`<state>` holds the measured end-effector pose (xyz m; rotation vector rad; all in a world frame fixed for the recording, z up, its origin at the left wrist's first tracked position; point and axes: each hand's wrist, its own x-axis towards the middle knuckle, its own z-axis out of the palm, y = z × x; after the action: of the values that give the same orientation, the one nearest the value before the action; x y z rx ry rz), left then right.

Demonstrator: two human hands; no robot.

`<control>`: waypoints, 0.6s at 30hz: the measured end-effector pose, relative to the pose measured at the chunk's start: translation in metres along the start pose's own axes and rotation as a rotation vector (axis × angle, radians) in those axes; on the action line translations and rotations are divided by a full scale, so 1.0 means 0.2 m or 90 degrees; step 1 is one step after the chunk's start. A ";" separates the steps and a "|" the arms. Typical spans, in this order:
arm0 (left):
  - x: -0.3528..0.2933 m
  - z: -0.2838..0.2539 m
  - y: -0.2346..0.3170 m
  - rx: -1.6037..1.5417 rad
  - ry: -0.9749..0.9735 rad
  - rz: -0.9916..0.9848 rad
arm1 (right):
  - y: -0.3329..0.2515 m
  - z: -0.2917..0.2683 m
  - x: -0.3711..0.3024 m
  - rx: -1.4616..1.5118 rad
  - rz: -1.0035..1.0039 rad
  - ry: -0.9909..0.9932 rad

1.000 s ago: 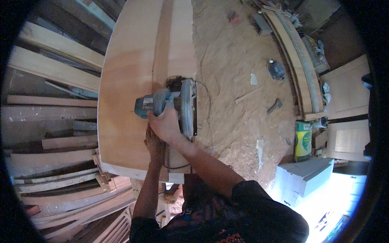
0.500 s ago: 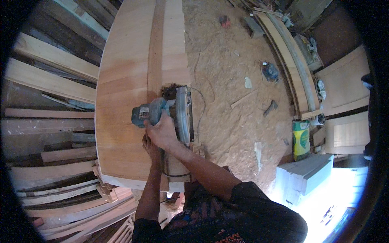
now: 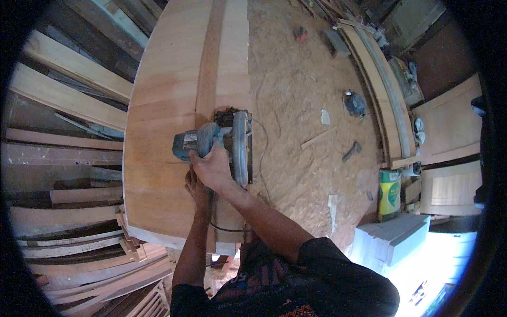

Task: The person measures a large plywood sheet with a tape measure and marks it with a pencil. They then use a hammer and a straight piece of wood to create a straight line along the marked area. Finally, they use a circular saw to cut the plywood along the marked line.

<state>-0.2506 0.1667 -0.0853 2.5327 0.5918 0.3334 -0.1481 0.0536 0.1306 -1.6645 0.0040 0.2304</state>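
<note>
A teal circular saw with a grey blade guard stands on the right edge of a large plywood panel. My right hand is closed round its rear handle. Just behind and left of the saw, my left hand lies on the panel near a long wooden strip, its fingers stretched out. My right hand and forearm partly cover it. The strip runs lengthwise along the panel and passes under the saw. A dark cord loops behind the saw. The blade is hidden.
Stacked boards crowd the left side. On the dirt floor to the right lie a blue power tool, a hammer-like tool and a red object. Farther right are long planks, a green-yellow bag and grey blocks.
The saw and my right hand have moved slightly forward along the panel. My left hand stays close behind. The whole view has shifted a little.
</note>
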 end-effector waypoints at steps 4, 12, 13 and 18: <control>0.03 -0.03 0.07 0.065 0.031 0.062 | 0.00 0.00 0.04 -0.020 -0.008 0.007; 0.11 0.05 0.05 -0.158 0.059 0.028 | -0.02 -0.01 0.13 -0.011 0.008 -0.011; 0.12 0.06 0.04 -0.191 0.028 -0.026 | -0.02 -0.01 0.14 -0.018 -0.007 -0.002; 0.14 0.07 0.04 0.087 0.052 0.048 | -0.03 -0.02 0.20 0.008 0.021 -0.057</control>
<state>-0.2173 0.1669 -0.0897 2.6887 0.5679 0.4395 -0.1064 0.0559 0.1309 -1.6410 -0.0341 0.3283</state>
